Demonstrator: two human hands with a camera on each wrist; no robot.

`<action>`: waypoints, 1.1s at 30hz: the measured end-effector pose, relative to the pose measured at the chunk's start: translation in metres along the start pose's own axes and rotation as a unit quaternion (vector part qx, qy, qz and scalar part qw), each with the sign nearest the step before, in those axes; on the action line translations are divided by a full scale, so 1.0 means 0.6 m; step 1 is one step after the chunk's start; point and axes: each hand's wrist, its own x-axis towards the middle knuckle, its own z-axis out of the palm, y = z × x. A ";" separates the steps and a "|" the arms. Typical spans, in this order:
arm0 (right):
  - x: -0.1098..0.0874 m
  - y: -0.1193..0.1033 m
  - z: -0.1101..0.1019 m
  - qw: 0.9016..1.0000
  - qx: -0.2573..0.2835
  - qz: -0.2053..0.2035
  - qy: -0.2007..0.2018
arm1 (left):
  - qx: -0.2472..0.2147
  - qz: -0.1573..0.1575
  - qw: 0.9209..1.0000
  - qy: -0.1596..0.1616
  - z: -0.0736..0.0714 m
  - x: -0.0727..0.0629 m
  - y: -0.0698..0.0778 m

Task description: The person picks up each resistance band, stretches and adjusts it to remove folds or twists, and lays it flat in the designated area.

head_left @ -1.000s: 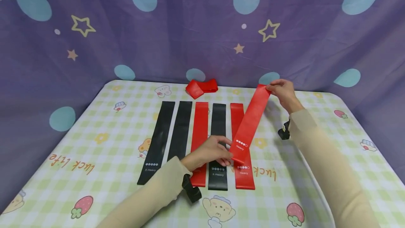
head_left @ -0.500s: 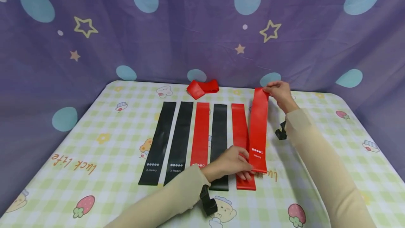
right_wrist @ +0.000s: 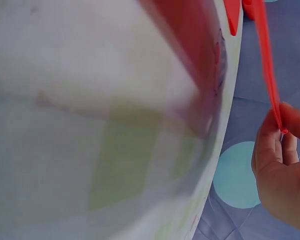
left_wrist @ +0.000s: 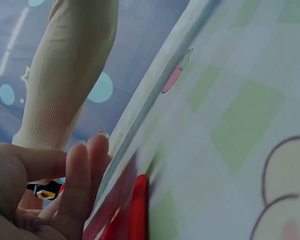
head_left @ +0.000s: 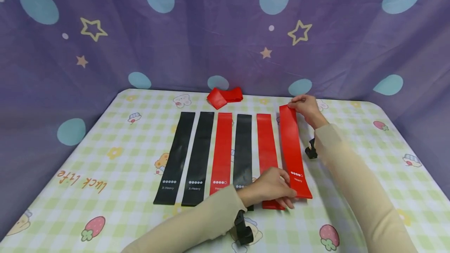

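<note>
A red resistance band (head_left: 292, 147) marked "Heavy" stretches lengthwise between my two hands at the right end of a row of bands. My right hand (head_left: 308, 109) pinches its far end between thumb and fingers, lifted above the table, as the right wrist view also shows with the band (right_wrist: 266, 60) edge-on. At the near left corner, my left hand (head_left: 268, 184) holds the band by its fingertips. Directly left lies another red band (head_left: 266, 139), its near part partly covered by the left hand.
Further left lie a black band (head_left: 243, 139), a red band (head_left: 223, 143) and two more black bands, side by side. A folded red band (head_left: 225, 97) rests near the back edge. The checked tablecloth (head_left: 105, 179) has printed figures; a purple curtain (head_left: 225, 42) hangs behind.
Both ends of the held red band have come lower. Its near end has swung right and toward me with the left hand, off the neighbouring red band; the far end has shifted slightly left.
</note>
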 end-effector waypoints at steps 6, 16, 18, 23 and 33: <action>0.000 0.009 0.005 1.000 -0.021 0.011 -0.018 | 0.000 -0.002 1.000 0.003 0.010 0.004 -0.009; 0.000 0.024 0.004 0.997 -0.035 0.017 -0.064 | -0.002 -0.017 1.000 -0.015 0.016 0.002 -0.013; -0.001 0.024 0.004 0.996 -0.040 0.019 -0.073 | -0.002 -0.019 1.000 -0.016 0.018 0.002 -0.014; -0.001 0.022 0.007 0.994 -0.056 0.024 -0.087 | -0.006 -0.022 1.000 -0.018 0.016 0.000 -0.017; 0.005 0.027 -0.001 0.994 -0.051 0.009 -0.093 | -0.019 -0.012 1.000 -0.013 0.017 -0.006 -0.021</action>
